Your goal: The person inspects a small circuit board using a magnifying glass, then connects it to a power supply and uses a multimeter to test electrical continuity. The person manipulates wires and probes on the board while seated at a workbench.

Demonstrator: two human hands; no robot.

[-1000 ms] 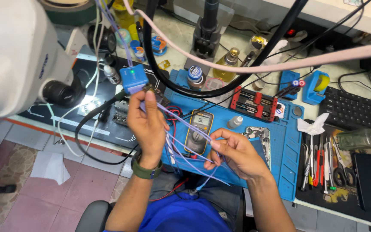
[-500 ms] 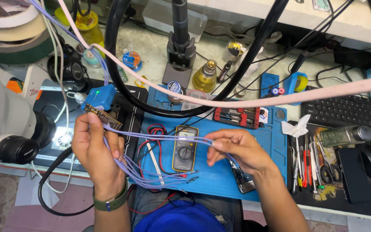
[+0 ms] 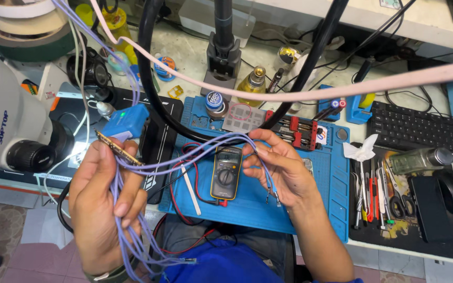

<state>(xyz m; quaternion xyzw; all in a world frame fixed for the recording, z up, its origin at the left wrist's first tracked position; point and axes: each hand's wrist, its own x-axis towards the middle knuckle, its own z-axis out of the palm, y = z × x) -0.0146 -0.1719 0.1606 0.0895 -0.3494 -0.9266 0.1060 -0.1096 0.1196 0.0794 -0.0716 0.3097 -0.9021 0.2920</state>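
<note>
The left hand [image 3: 103, 207] sat at the lower left of the frame, closed around a bundle of lilac wires [image 3: 184, 157] together with a thin board strip [image 3: 119, 148] that angled from upper left to lower right across its fingertips. A small blue box [image 3: 125, 121] sat just above that strip, touching it. The right hand [image 3: 281, 167] was at frame centre, its fingers pinched together on the far ends of the same wires, whose small metal tips [image 3: 276, 197] hung down just below its palm.

Between the two hands the wires ran in a shallow arch, long axis roughly left to right, rising over a multimeter [image 3: 226, 172] that lay on the blue mat [image 3: 331, 204] on the tabletop. The wires' free tails dropped from the left hand toward the bottom edge of the frame. The right hand was the nearer one to the multimeter, almost beside its right edge; the left was well apart from it.

Room was tight above: a thick black hose [image 3: 153, 99] and a pink cable [image 3: 289, 94] crossed over the hands, and a microscope [image 3: 6, 115] crowded the left edge. The mat's lower right lay open.
</note>
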